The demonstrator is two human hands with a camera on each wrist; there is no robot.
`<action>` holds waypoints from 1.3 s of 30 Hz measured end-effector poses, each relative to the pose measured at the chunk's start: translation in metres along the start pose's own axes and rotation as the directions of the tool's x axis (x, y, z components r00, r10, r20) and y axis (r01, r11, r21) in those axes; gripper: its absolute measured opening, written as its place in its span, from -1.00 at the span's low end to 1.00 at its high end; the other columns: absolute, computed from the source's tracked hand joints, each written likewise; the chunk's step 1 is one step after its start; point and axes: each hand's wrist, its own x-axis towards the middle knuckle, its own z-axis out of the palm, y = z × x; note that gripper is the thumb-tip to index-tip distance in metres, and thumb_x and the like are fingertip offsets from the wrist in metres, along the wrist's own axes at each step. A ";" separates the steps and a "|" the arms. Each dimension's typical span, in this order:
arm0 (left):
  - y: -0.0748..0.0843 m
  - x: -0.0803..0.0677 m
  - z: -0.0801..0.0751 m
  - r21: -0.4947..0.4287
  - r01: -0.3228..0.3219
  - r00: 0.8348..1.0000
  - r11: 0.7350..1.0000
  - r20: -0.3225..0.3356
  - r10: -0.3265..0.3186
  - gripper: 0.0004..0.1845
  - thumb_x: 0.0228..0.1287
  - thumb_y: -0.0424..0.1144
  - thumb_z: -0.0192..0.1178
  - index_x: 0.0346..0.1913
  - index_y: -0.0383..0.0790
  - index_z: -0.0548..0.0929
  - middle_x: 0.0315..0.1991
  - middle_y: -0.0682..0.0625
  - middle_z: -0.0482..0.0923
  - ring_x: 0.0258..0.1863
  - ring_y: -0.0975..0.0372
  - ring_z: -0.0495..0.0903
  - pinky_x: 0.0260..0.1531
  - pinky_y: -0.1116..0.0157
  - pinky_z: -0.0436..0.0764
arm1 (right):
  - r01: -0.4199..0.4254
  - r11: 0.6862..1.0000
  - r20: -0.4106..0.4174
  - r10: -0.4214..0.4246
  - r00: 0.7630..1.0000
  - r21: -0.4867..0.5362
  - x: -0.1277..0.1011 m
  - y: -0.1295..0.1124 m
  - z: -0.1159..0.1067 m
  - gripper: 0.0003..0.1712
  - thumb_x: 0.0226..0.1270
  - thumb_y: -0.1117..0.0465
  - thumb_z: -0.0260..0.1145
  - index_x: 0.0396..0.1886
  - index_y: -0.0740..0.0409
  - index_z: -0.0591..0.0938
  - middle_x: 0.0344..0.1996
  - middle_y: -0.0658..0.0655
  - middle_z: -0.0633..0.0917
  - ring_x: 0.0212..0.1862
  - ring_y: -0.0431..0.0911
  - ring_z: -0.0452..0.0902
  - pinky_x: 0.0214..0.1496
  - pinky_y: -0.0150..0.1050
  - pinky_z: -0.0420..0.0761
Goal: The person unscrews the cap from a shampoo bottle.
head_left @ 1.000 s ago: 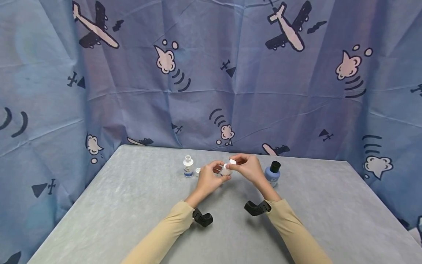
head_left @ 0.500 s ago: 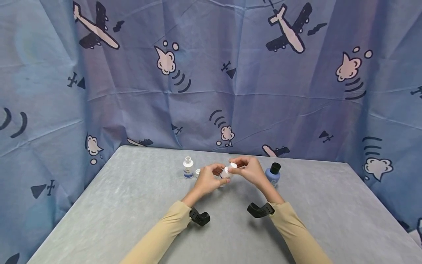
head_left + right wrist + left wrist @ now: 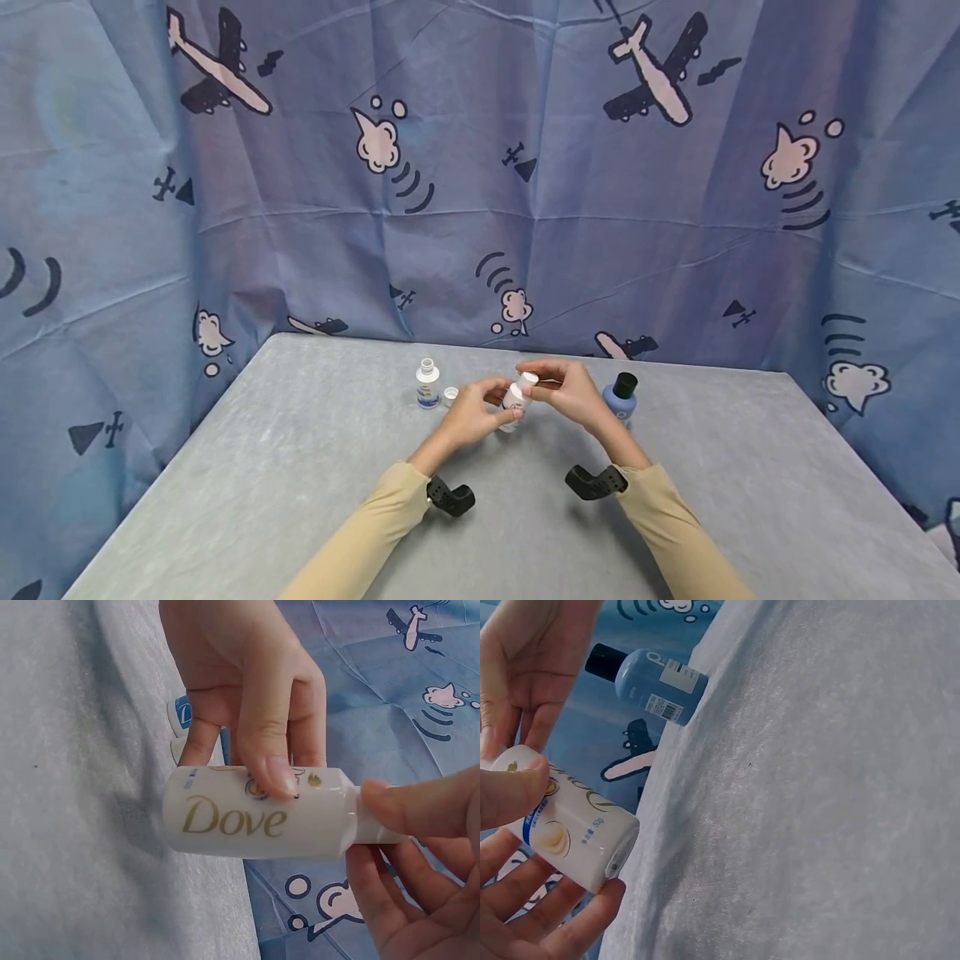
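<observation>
A small white Dove bottle (image 3: 513, 402) is held above the grey table (image 3: 300, 467), tilted. My left hand (image 3: 487, 402) grips its body, thumb on the label and fingers behind. In the right wrist view the Dove bottle (image 3: 255, 814) lies sideways under the left hand (image 3: 247, 697). My right hand (image 3: 542, 380) pinches the white cap (image 3: 528, 379) at the bottle's neck; thumb and fingers of the right hand (image 3: 420, 862) wrap the cap (image 3: 375, 823). The left wrist view shows the Dove bottle (image 3: 570, 825) from its base, in the left hand (image 3: 525, 900).
A blue bottle with a black cap (image 3: 621, 396) stands just right of the hands, also seen as the blue bottle (image 3: 656, 682). Left of them stands a small open white bottle (image 3: 427, 385) with its loose cap (image 3: 450, 394) beside it. Blue aeroplane-print cloth (image 3: 480, 167) walls the table.
The right hand has brought the white cap down from above the bottle onto its neck. Both hands and the bottle have sunk slightly towards the table.
</observation>
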 end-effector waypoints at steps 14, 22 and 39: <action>0.004 -0.005 0.005 0.037 0.008 0.994 0.999 -0.107 -0.004 -0.52 0.08 -0.17 0.37 0.05 -0.31 0.58 -0.18 -0.17 0.69 -0.21 0.08 0.68 -0.12 0.22 0.64 | 0.029 0.984 -0.159 -0.058 0.986 -0.178 -0.005 -0.007 0.010 -0.68 0.19 0.18 0.40 -0.06 0.19 0.68 -0.15 0.21 0.73 -0.11 0.04 0.66 -0.08 -0.14 0.68; 0.009 -0.004 0.009 0.079 0.025 0.980 0.997 -0.199 -0.009 -0.55 0.04 -0.22 0.39 0.01 -0.28 0.59 -0.24 -0.14 0.69 -0.26 0.10 0.67 -0.16 0.16 0.64 | -0.044 0.971 -0.250 -0.016 0.968 -0.235 -0.004 -0.013 0.012 -0.66 0.11 0.09 0.47 -0.17 0.18 0.69 -0.30 0.17 0.74 -0.28 -0.04 0.65 -0.26 -0.27 0.64; 0.010 -0.008 0.008 0.142 0.047 0.988 0.989 -0.153 -0.025 -0.56 0.13 -0.26 0.33 0.08 -0.32 0.57 -0.19 -0.15 0.70 -0.26 0.12 0.65 -0.21 0.30 0.60 | -0.001 0.967 -0.139 -0.036 0.990 -0.255 -0.006 -0.020 0.012 -0.69 0.24 0.31 0.32 -0.01 0.26 0.67 -0.07 0.25 0.73 -0.09 0.10 0.68 -0.08 -0.09 0.68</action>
